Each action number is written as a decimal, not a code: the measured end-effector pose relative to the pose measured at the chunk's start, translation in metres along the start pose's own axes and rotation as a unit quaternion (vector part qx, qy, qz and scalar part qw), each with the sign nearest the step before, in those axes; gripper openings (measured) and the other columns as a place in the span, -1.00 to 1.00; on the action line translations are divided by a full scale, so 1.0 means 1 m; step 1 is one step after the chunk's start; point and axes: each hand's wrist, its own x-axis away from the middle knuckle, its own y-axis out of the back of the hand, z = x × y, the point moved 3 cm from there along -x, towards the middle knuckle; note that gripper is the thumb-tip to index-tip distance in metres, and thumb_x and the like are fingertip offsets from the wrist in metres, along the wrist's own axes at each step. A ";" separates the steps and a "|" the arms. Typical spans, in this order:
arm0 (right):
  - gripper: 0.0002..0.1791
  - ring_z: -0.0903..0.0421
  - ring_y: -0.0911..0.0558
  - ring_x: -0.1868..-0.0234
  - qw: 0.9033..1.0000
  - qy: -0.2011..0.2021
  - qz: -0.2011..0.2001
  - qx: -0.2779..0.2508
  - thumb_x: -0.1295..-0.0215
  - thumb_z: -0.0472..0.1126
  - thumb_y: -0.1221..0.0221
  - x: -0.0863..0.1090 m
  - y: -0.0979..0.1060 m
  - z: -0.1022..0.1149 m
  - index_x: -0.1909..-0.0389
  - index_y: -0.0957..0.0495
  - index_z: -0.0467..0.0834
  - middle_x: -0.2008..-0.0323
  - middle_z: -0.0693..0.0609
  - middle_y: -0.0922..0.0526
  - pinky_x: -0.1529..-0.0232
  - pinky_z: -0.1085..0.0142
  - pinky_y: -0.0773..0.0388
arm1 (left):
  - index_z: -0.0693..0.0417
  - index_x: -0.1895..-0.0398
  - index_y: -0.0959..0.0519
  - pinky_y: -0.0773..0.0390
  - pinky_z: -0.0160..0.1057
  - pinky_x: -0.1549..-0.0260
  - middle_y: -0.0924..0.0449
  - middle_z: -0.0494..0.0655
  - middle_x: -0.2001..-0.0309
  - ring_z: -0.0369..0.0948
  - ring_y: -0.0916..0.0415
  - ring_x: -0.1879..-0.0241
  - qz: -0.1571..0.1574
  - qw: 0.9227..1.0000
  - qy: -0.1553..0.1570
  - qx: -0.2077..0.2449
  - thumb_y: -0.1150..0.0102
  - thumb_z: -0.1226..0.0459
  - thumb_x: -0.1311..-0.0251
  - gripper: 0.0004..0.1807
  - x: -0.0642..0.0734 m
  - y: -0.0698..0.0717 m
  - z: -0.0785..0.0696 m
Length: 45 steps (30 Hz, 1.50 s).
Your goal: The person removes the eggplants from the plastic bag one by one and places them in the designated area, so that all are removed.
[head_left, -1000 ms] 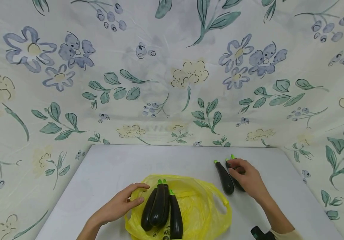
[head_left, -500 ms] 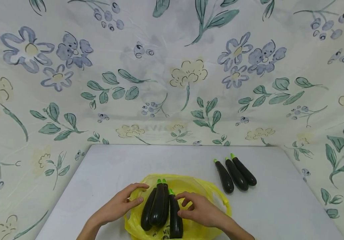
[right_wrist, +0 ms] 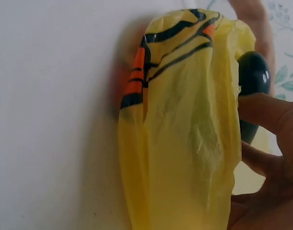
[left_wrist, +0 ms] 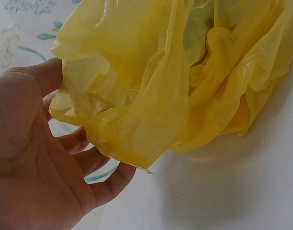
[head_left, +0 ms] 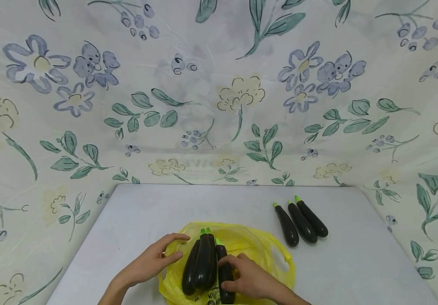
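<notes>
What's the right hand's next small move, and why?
Probably lift the rightmost eggplant in the bag up and out: the right hand has fingers on it, the left hand touches the bag's rim, and three eggplants lie on the table with space beside them.

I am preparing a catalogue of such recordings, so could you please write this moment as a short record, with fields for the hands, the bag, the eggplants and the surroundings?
Left hand: touches the left edge of the yellow bag
Right hand: grips one dark eggplant inside the bag
Bag: mouth open; black and orange print outside
Other eggplants in bag: at least three, close together, left of the gripped one
Eggplants outside: three, right of the bag on the white table, green tips away from the person
Background: floral backdrop
</notes>
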 end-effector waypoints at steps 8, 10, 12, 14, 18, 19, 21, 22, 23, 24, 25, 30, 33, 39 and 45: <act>-0.52 0.06 -0.42 0.33 0.999 0.035 -0.029 -0.005 -0.19 -0.24 -0.31 0.016 0.016 0.011 -0.15 -0.54 0.12 0.04 -0.06 -0.36 0.41 0.26 -0.39 | -0.09 -0.34 -0.44 -0.37 0.45 -0.02 -0.40 0.03 -0.36 0.23 -0.21 -0.40 -0.001 1.000 -0.003 -0.002 -0.09 0.09 -0.48 -0.58 0.000 0.001 0.000; -0.50 0.06 -0.41 0.35 0.998 0.047 -0.033 -0.004 -0.18 -0.26 -0.29 0.022 0.024 0.016 -0.15 -0.54 0.13 0.03 -0.06 -0.34 0.42 0.26 -0.37 | -0.10 -0.34 -0.44 -0.37 0.45 -0.02 -0.40 0.02 -0.36 0.23 -0.21 -0.40 -0.001 1.000 -0.001 -0.001 -0.09 0.09 -0.47 -0.58 -0.001 0.001 0.000; -0.50 0.05 -0.42 0.30 0.997 0.060 -0.039 -0.001 -0.19 -0.25 -0.27 0.029 0.034 0.021 -0.16 -0.53 0.16 -0.01 -0.05 -0.34 0.40 0.26 -0.40 | -0.12 -0.34 -0.44 -0.38 0.44 -0.02 -0.40 0.01 -0.36 0.22 -0.21 -0.40 -0.002 1.000 0.001 0.001 -0.10 0.09 -0.47 -0.58 -0.001 0.002 0.001; -0.50 0.03 -0.43 0.20 0.996 0.075 -0.047 0.000 -0.20 -0.23 -0.26 0.037 0.046 0.027 -0.18 -0.52 0.17 -0.04 -0.05 -0.34 0.38 0.25 -0.43 | -0.13 -0.33 -0.44 -0.38 0.44 -0.03 -0.40 0.01 -0.37 0.21 -0.21 -0.40 -0.003 1.000 0.003 0.001 -0.10 0.09 -0.47 -0.58 -0.001 0.002 0.002; -0.50 0.00 -0.39 0.10 0.992 0.101 -0.080 -0.004 -0.26 -0.24 -0.24 0.055 0.075 0.036 -0.20 -0.50 0.20 -0.10 -0.07 -0.32 0.41 0.27 -0.49 | -0.14 -0.33 -0.45 -0.36 0.47 -0.04 -0.38 0.01 -0.38 0.21 -0.20 -0.41 -0.003 1.000 0.003 0.006 -0.11 0.09 -0.46 -0.58 -0.001 0.002 0.002; -0.50 -0.01 -0.38 0.09 0.990 0.105 -0.092 -0.005 -0.28 -0.24 -0.24 0.059 0.083 0.037 -0.21 -0.50 0.21 -0.10 -0.08 -0.31 0.42 0.26 -0.49 | -0.15 -0.33 -0.45 -0.35 0.48 -0.04 -0.38 0.01 -0.38 0.21 -0.19 -0.42 -0.003 1.000 0.004 0.006 -0.11 0.08 -0.46 -0.58 -0.001 0.002 0.003; -0.49 -0.04 -0.38 0.06 0.986 0.107 -0.126 -0.004 -0.28 -0.25 -0.25 0.066 0.103 0.035 -0.21 -0.51 0.23 -0.11 -0.08 -0.32 0.40 0.25 -0.50 | -0.15 -0.32 -0.45 -0.35 0.49 -0.04 -0.38 0.01 -0.39 0.22 -0.19 -0.42 -0.004 1.000 0.004 0.006 -0.11 0.08 -0.46 -0.58 -0.001 0.002 0.003; -0.49 -0.06 -0.38 0.03 0.984 0.103 -0.147 0.002 -0.28 -0.24 -0.26 0.069 0.114 0.032 -0.21 -0.51 0.23 -0.13 -0.08 -0.32 0.36 0.23 -0.50 | -0.15 -0.32 -0.45 -0.35 0.49 -0.04 -0.37 0.01 -0.39 0.22 -0.19 -0.42 -0.004 1.000 0.006 0.007 -0.11 0.08 -0.46 -0.58 -0.001 0.003 0.003; -0.48 -0.08 -0.39 -0.01 0.981 0.096 -0.168 0.007 -0.26 -0.23 -0.26 0.071 0.126 0.028 -0.22 -0.51 0.23 -0.14 -0.09 -0.33 0.30 0.21 -0.50 | -0.15 -0.32 -0.45 -0.35 0.48 -0.04 -0.37 0.02 -0.39 0.22 -0.19 -0.42 -0.005 1.000 0.007 0.006 -0.11 0.08 -0.46 -0.58 -0.001 0.003 0.003; -0.47 -0.11 -0.39 -0.05 0.978 0.088 -0.189 0.011 -0.26 -0.23 -0.26 0.073 0.138 0.023 -0.23 -0.51 0.21 -0.16 -0.11 -0.32 0.25 0.18 -0.49 | -0.15 -0.32 -0.45 -0.35 0.48 -0.05 -0.37 0.02 -0.39 0.22 -0.19 -0.42 -0.006 1.000 0.009 0.006 -0.11 0.08 -0.46 -0.58 0.000 0.003 0.003; -0.46 -0.14 -0.38 -0.07 0.975 0.079 -0.208 0.014 -0.25 -0.23 -0.26 0.075 0.149 0.017 -0.25 -0.50 0.18 -0.19 -0.14 -0.31 0.22 0.15 -0.48 | -0.15 -0.32 -0.45 -0.35 0.48 -0.05 -0.37 0.02 -0.39 0.22 -0.19 -0.42 -0.006 1.000 0.010 0.005 -0.11 0.08 -0.46 -0.58 0.000 0.003 0.003; -0.45 -0.15 -0.41 0.01 0.958 0.037 -0.280 0.043 -0.28 -0.31 -0.17 0.076 0.201 -0.026 -0.31 -0.46 -0.04 -0.29 -0.26 -0.26 0.28 0.13 -0.49 | -0.15 -0.33 -0.45 -0.35 0.49 -0.04 -0.37 0.02 -0.40 0.23 -0.18 -0.42 -0.006 1.000 0.010 0.002 -0.11 0.07 -0.46 -0.58 0.000 0.004 0.003; -0.47 -0.10 -0.48 0.11 0.952 0.013 -0.302 0.057 -0.30 -0.35 -0.12 0.074 0.223 -0.056 -0.32 -0.44 -0.12 -0.31 -0.30 -0.31 0.34 0.15 -0.50 | -0.15 -0.33 -0.44 -0.35 0.48 -0.03 -0.37 0.02 -0.40 0.22 -0.19 -0.42 -0.006 1.000 0.008 0.001 -0.11 0.08 -0.46 -0.58 0.000 0.004 0.003; -0.48 -0.26 -0.57 -0.04 0.945 -0.038 -0.313 0.088 -0.33 -0.31 -0.11 0.073 0.240 -0.106 -0.33 -0.43 -0.23 -0.28 -0.41 -0.42 0.24 0.14 -0.51 | -0.14 -0.34 -0.44 -0.34 0.49 -0.05 -0.36 0.03 -0.41 0.23 -0.18 -0.42 0.000 1.000 0.013 0.006 -0.10 0.07 -0.46 -0.57 -0.001 0.003 0.004; -0.44 -0.37 -0.48 -0.20 0.948 -0.060 -0.305 0.074 -0.35 -0.32 -0.07 0.070 0.238 -0.134 -0.38 -0.36 -0.29 -0.31 -0.46 -0.39 0.07 -0.02 -0.56 | -0.14 -0.34 -0.43 -0.31 0.51 -0.07 -0.34 0.05 -0.42 0.25 -0.16 -0.43 0.002 1.000 0.021 0.012 -0.10 0.06 -0.46 -0.57 0.000 0.004 0.006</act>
